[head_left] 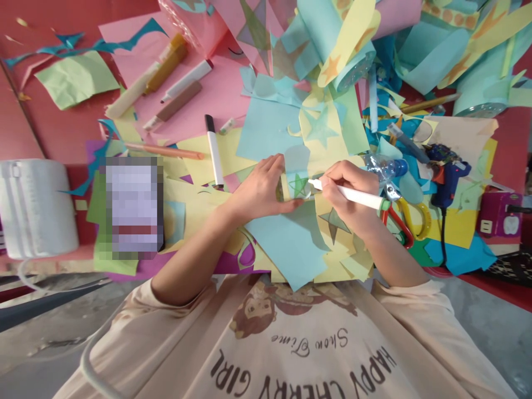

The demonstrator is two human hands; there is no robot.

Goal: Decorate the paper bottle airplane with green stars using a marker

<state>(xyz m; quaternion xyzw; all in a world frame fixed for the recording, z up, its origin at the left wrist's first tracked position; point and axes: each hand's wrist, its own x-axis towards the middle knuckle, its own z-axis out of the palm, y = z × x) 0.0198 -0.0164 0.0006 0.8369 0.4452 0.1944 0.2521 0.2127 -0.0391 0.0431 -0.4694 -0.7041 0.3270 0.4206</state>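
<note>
My left hand point(261, 191) curves around the left side of a small, pale, shiny piece with a green star point(297, 184) on it. The thumb lies along its near edge and the fingers are at its far left corner. My right hand point(347, 191) grips a white marker with a green end point(362, 198) like a pen. The marker's tip points left and meets the right side of the green star. Light-blue paper point(291, 244) and a yellow strip with a dark star point(333, 224) lie under and beside the hands.
A phone point(133, 208) and a white device point(37, 208) lie left. Several markers rest on pink paper point(224, 105). To the right are scissors point(419, 219), a clear bottle point(384, 168), a glue gun point(449, 177) and a purple power block point(500, 215). Paper-wrapped cylinders point(332, 39) stand behind.
</note>
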